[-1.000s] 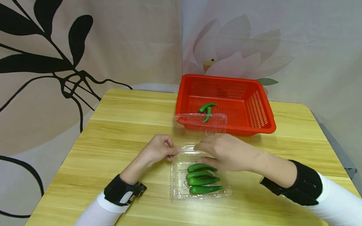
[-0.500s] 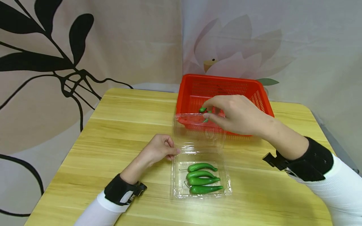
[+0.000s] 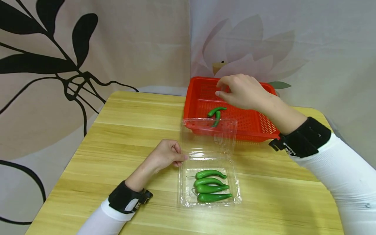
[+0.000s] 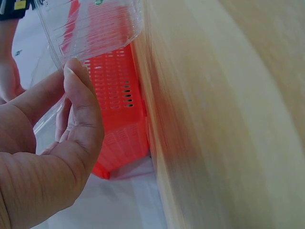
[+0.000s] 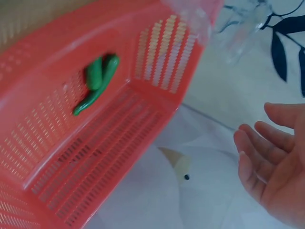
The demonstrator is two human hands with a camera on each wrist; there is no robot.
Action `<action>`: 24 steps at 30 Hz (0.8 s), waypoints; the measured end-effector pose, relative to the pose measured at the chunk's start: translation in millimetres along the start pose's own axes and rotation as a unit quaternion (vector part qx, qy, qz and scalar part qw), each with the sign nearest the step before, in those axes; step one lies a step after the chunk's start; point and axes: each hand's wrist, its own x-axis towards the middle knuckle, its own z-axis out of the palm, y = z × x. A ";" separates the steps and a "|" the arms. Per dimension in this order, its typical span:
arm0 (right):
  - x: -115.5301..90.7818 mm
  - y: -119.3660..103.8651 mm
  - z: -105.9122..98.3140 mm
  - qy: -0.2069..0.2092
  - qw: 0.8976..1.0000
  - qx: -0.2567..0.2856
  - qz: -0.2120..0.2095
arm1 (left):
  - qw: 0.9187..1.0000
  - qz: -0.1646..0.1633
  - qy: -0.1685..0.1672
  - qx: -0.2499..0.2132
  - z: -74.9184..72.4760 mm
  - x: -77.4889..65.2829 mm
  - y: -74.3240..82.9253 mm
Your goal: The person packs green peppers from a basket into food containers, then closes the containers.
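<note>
head view: the right hand [image 3: 243, 93] is above the red basket [image 3: 192, 94]; its fingers are loosely curved, thumb set apart, nothing held. below these fingertips and toward the person, inside the basket, lie the crosswise pepper [image 3: 216, 110] and, just beside it, the lengthwise pepper [image 3: 218, 116], its long axis toward the person. the right hand is nearer to both. the left hand [image 3: 165, 155] pinches the clear container [image 3: 208, 155] at its left edge; four peppers [image 3: 212, 188] lie crosswise in it, rightward of those fingers and toward the person.

left wrist view: thumb and forefinger meet at the container edge; the basket stands beyond them.

right wrist view: the fingers are slightly bent, well apart from both basket peppers.
</note>
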 end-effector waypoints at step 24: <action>59.1 57.8 65.7 -0.304 0.941 -0.123 0.087 | 1.000 -0.002 -0.011 -0.014 10.9 -0.5 0.6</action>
